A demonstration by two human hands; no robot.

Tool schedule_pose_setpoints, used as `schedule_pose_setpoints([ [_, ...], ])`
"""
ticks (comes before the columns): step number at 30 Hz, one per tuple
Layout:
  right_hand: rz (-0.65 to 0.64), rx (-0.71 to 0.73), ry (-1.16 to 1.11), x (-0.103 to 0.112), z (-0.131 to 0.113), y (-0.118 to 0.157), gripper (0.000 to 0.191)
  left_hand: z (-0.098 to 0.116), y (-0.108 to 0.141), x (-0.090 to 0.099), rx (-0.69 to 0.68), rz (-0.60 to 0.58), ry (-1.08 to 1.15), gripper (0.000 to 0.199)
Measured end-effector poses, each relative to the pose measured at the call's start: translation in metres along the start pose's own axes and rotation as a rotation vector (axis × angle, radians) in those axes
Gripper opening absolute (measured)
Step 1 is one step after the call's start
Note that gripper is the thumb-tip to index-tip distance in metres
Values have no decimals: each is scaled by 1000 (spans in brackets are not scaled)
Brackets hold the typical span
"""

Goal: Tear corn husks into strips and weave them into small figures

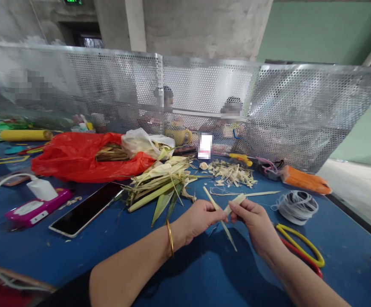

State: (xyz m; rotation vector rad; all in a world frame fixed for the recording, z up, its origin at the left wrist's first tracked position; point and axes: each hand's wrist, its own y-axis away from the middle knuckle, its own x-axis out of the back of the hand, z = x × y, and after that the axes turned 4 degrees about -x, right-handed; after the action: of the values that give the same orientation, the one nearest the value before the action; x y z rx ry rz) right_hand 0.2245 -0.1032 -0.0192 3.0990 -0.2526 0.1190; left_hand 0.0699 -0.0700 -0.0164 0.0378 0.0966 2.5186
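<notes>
My left hand [204, 217] pinches a long pale corn husk strip [209, 196], whose lower end hangs past my fingers toward the table. Close on its right, my right hand [251, 215] has thumb and fingers closed on a wider, folded piece of husk [238, 198]. The two pieces cross or meet between my hands; whether they are joined I cannot tell. Beyond my left hand lies a heap of corn husks [162, 179], green and cream. Small husk scraps [233, 172] are piled behind my hands, with a narrow strip [258, 193] lying in front of them.
To the right are a ball of grey string [297, 207], yellow-and-red-handled scissors [303, 245] and an orange packet [306, 180]. On the left lie a phone [86, 209], a purple power strip [38, 209] and a red bag [76, 157]. A perforated metal screen [204, 81] borders the back.
</notes>
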Motion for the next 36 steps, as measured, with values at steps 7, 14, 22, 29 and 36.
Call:
schedule_pose_setpoints([
  [7,149,204,346,10,0,-8,30,1,4,-2,9,6,-118,21],
  [14,-76,459,757,8,-8,0,22,-14,1,-2,-78,-169,-269,42],
  [22,-98,340,611,4,-6,1,21,-16,0,-3,-83,-183,-331,45],
  [29,68,347,488,-1,-2,5,24,-14,3,-1,-111,-201,-260,45],
  [36,142,306,386,6,0,-6,19,-7,2,-5,10,-50,-24,39],
])
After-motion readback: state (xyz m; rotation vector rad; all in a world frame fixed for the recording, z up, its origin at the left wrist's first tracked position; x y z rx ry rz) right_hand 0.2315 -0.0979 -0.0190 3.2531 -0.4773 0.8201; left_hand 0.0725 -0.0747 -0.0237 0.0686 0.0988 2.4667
